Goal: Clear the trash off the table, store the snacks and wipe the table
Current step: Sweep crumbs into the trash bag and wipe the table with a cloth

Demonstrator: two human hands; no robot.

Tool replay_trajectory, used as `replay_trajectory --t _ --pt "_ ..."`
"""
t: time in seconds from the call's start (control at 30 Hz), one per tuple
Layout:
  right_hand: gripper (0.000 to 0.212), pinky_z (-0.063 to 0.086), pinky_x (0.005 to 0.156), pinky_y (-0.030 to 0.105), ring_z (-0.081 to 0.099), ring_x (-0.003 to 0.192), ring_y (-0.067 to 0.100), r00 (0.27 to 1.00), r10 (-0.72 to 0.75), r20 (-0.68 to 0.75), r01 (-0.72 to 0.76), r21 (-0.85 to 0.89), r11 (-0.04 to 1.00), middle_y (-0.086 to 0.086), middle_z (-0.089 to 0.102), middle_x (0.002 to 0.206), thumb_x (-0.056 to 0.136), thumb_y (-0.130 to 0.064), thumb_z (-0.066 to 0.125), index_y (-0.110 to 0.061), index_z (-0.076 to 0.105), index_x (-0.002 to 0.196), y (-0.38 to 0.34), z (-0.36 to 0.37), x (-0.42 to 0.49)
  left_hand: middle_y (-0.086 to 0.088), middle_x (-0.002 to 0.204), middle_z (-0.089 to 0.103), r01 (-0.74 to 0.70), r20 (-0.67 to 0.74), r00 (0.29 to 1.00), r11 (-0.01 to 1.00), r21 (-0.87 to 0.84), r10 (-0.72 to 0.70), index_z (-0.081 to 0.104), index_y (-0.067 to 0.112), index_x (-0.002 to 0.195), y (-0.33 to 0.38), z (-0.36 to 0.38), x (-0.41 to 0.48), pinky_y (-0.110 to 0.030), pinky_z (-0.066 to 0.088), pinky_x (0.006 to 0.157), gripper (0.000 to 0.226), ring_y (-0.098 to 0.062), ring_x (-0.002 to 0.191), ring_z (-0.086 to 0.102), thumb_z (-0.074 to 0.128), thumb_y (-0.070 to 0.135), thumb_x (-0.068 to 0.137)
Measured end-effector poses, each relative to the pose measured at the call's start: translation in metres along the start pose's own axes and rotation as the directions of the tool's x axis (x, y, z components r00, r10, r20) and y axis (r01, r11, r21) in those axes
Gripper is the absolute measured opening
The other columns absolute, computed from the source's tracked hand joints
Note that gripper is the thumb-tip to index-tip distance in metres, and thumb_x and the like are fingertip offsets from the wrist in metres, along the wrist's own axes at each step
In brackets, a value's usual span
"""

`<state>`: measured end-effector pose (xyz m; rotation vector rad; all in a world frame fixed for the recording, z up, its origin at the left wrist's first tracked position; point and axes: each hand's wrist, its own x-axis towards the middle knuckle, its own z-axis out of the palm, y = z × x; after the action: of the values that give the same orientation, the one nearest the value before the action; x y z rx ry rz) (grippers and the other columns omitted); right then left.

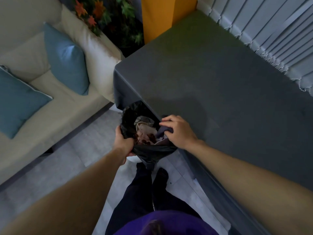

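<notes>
Stands at the near corner of the desk [220,82] with a black bin bag [152,151] held just below its edge. Grips the bag's left rim with the left hand [124,143], fingers curled round the plastic to keep the mouth wide. Bunches a grey cloth [163,131] in the right hand [177,131], fingers closed on it, right at the desk edge and over the open mouth; touching the bag or just clear of it, hard to tell. Holds the trash [145,133] already inside: crumpled wrappers and dark reddish scraps. Looks to be the wiping step, at the point of brushing the last crumbs off the edge into the bag. No snacks in view, so no telling where those sit. Next move, probably: draw the cloth back onto the desk without letting it drop in, keep the bag level and tight against the edge so nothing spills to the floor [101,167], then set the bag down and wipe toward the blinds [271,39].
</notes>
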<state>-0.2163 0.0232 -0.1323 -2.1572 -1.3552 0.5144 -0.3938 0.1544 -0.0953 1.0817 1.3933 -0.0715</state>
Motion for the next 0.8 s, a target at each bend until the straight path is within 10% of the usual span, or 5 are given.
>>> replay_trajectory --t 0.13,0.23,0.37,0.57,0.8 --pt "0.036 0.046 0.089 0.030 0.059 0.096 0.023 0.993 -0.011 -0.120 0.015 0.033 0.999 0.002 0.069 0.108 0.077 -0.004 0.066 -0.016 0.076 0.109 0.006 -0.015 0.010 -0.005 0.116 0.054 -0.027 -0.030 0.999 1.000 0.012 0.028 0.026 0.047 0.143 -0.001 0.001 0.001 -0.047 0.062 0.059 0.073 -0.038 0.091 0.070 0.049 -0.002 0.095" --pt "0.033 0.046 0.092 0.035 0.058 0.101 0.030 0.852 0.282 -0.440 -0.296 0.038 0.954 0.008 0.063 0.114 0.087 -0.010 0.061 -0.015 0.072 0.118 0.032 -0.034 0.028 -0.007 0.120 0.055 -0.026 -0.046 0.999 0.999 0.024 0.027 0.027 0.052 0.140 -0.002 0.002 0.003 -0.041 0.061 0.055 0.075 -0.039 0.095 0.068 0.047 -0.003 0.093" --pt "0.031 0.041 0.096 0.033 0.054 0.109 0.037 0.773 0.506 -0.381 -0.550 -0.005 0.835 0.010 0.057 0.128 0.093 -0.018 0.060 -0.014 0.069 0.122 0.052 -0.040 0.037 -0.007 0.121 0.055 -0.028 -0.060 0.998 0.998 0.060 0.031 0.029 0.055 0.135 0.000 0.004 0.007 -0.043 0.062 0.056 0.074 -0.039 0.096 0.067 0.048 -0.002 0.093" --pt "0.027 0.053 0.083 0.039 0.054 0.100 0.030 0.982 0.048 -0.180 -0.076 -0.153 0.985 0.000 0.062 0.119 0.084 -0.009 0.068 -0.012 0.073 0.111 0.007 0.003 0.006 -0.008 0.121 0.055 -0.019 -0.063 0.998 0.999 0.049 0.022 0.028 0.053 0.138 0.002 0.006 0.013 -0.039 0.060 0.054 0.074 -0.038 0.095 0.068 0.048 -0.003 0.093" --pt "0.026 0.050 0.075 0.031 0.056 0.091 0.023 0.964 -0.264 0.024 0.265 -0.035 0.964 -0.001 0.067 0.104 0.082 -0.012 0.072 -0.016 0.075 0.108 -0.007 0.016 0.006 -0.002 0.119 0.054 -0.020 -0.019 1.000 1.000 0.001 0.020 0.028 0.046 0.144 0.007 0.004 0.012 -0.039 0.060 0.053 0.071 -0.032 0.092 0.068 0.053 0.001 0.095"
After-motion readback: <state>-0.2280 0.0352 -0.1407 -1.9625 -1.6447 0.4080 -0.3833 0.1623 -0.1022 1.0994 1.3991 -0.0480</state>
